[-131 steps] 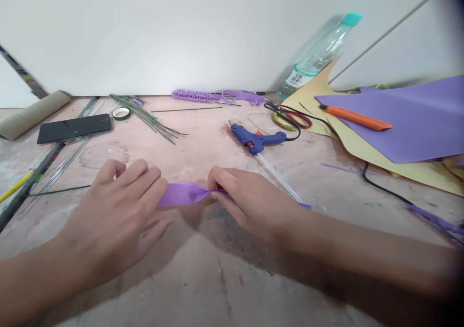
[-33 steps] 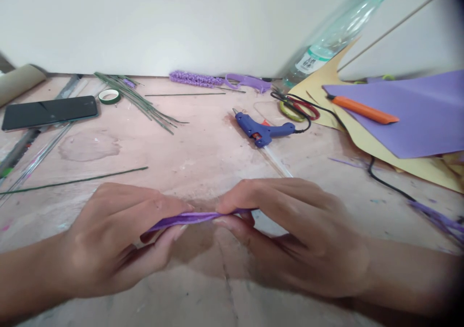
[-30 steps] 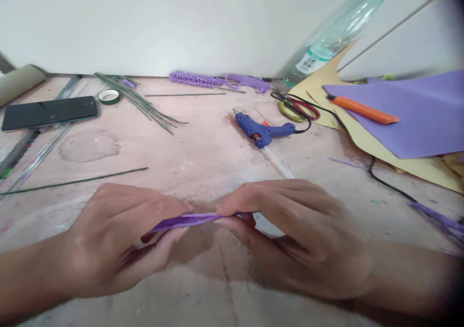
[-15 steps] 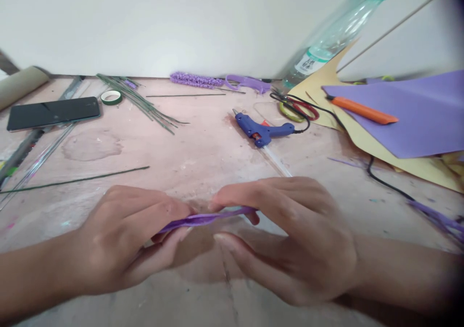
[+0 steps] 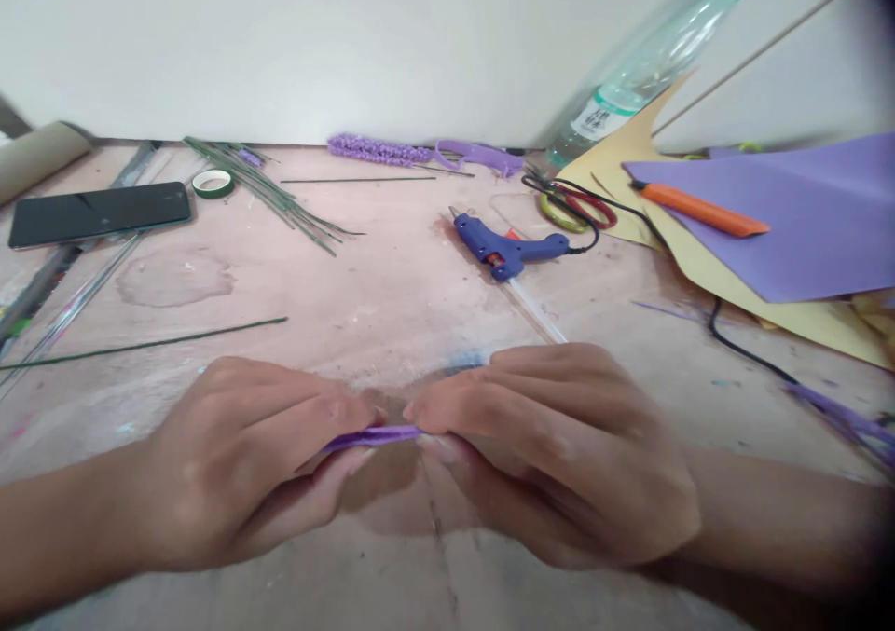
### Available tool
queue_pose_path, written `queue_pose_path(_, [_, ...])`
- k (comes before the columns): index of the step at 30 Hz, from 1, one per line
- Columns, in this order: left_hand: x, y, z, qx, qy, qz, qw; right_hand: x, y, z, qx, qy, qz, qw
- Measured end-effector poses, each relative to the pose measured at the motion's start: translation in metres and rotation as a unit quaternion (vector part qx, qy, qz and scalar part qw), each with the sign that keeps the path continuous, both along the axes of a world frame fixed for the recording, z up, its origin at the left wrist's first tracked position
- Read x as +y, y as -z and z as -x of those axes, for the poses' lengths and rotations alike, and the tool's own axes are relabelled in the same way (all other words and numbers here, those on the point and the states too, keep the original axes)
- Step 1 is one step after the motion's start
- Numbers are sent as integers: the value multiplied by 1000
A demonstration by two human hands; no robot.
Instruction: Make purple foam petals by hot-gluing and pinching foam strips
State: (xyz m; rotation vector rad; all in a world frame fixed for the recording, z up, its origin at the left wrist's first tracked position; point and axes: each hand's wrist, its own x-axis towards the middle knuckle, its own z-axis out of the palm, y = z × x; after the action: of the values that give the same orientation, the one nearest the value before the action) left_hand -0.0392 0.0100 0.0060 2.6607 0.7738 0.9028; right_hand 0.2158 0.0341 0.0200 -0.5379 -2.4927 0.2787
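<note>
- A white panel [image 5: 280,44] backs the scene, standing along the far edge of the stained surface [image 5: 328,277].
- On the right, a large yellow sheet [image 5: 727,281] lies under a purple sheet [image 5: 832,230].
- The left hand [image 5: 238,463] and right hand [image 5: 573,463] face each other at the near middle, fingertips apart by a narrow gap.
- A plastic bottle [image 5: 643,76] with a green cap leans at the back right; a black smartphone [image 5: 102,214] lies flat at the left.
- A blue hot-glue gun [image 5: 503,244] rests beyond the right hand, its nozzle pointing away and to the left.
- An orange utility knife [image 5: 703,210] lies across the purple sheet.
- Beyond the left hand lies a single green stem [image 5: 150,343], not touched by either hand.
- The purple strip [image 5: 374,438] bridges the gap between the hands, its long axis running left to right and rising slightly toward the right. Both hands touch it, so neither is nearer. The left grip pinches its left part between thumb and fingers; the right grip pinches its right part, fingertips pressed together. Its ends are hidden inside the hands, and whether it is paper or ribbon I cannot tell.
- A small tape roll [image 5: 213,184] sits just beside the smartphone.
</note>
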Motion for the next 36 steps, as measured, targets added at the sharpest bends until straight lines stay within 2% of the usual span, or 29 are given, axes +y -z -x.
queue_pose_path(5, [2, -3, 0, 2, 12, 7, 1000, -1, 0, -2, -12, -6, -8, 1000])
queue_pose_path(10, [2, 2, 1, -11, 23, -24, 999, -4, 3, 1, 23, 20, -27, 999])
queue_pose_path(14, [1, 2, 0, -19, 23, -27, 999, -3, 5, 3, 39, 15, -44, 998])
queue_pose_path(18, [1, 0, -2, -9, 14, -24, 1000, -1, 3, 3, 18, -9, -28, 999])
queue_pose_path(25, [-2, 0, -1, -21, 19, -15, 1000, -4, 3, 1, 6, 8, -37, 999])
queue_pose_path(28, [-3, -2, -2, -23, 5, -14, 1000, -1, 4, 1, 22, -2, -21, 1000])
queue_pose_path(32, [-1, -1, -4, -6, -45, -13, 999, 7, 3, 2, 32, -14, 23, 999])
queue_pose_path(36, [0, 4, -3, 4, -44, -14, 999, 9, 3, 5, 46, -9, 56, 997])
